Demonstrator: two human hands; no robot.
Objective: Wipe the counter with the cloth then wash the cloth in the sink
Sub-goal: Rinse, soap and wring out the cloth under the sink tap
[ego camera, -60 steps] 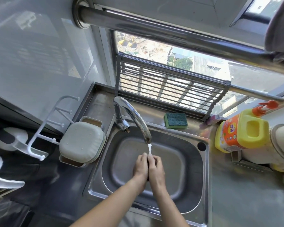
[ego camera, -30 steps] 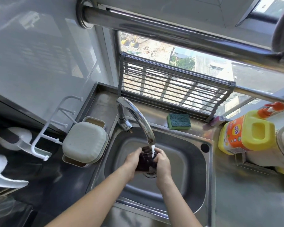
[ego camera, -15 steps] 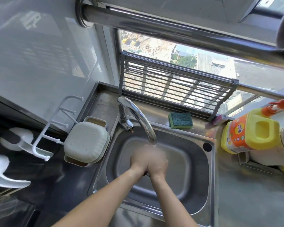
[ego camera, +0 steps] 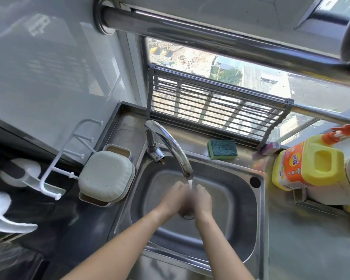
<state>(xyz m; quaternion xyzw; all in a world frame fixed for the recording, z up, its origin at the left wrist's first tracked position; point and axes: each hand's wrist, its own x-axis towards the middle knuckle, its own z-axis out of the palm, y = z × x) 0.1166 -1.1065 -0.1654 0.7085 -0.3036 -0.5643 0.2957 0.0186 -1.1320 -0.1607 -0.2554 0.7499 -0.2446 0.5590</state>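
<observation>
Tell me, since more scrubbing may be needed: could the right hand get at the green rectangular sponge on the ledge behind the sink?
Probably yes. The green rectangular sponge lies in the open, nothing between it and the right hand, though both hands look busy under the tap.

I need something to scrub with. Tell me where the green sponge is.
In the head view, the green sponge lies flat on the steel ledge behind the sink, right of the faucet and just in front of the slatted rack at the window.

left hand [ego camera: 171, 199], right hand [ego camera: 203, 201], pressed together, blurred
</observation>
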